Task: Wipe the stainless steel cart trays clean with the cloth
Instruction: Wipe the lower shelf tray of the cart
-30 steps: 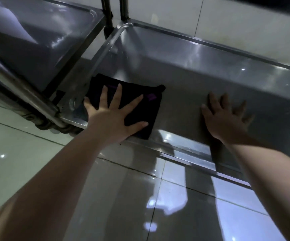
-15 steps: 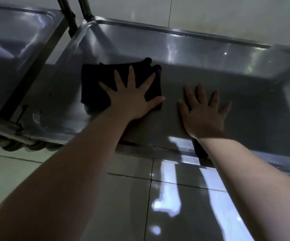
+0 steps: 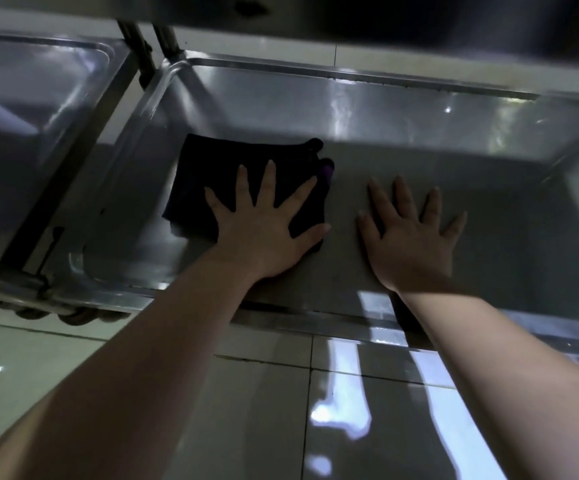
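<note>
A dark folded cloth (image 3: 205,178) with a purple corner lies flat on the bottom of the low stainless steel cart tray (image 3: 385,109). My left hand (image 3: 267,223) presses down on the cloth with fingers spread straight. My right hand (image 3: 413,233) lies flat on the bare tray bottom just to the right of the cloth, fingers spread, holding nothing.
A second steel tray (image 3: 38,109) of a neighbouring cart stands to the left, with upright posts (image 3: 142,46) between the two. The underside of an upper shelf (image 3: 350,15) hangs over the far edge. Glossy floor tiles (image 3: 281,410) lie in front.
My left hand has slid the cloth from the tray's near left corner towards the middle, close to my right hand. The view has shifted, and an upper shelf now shows at the top.
</note>
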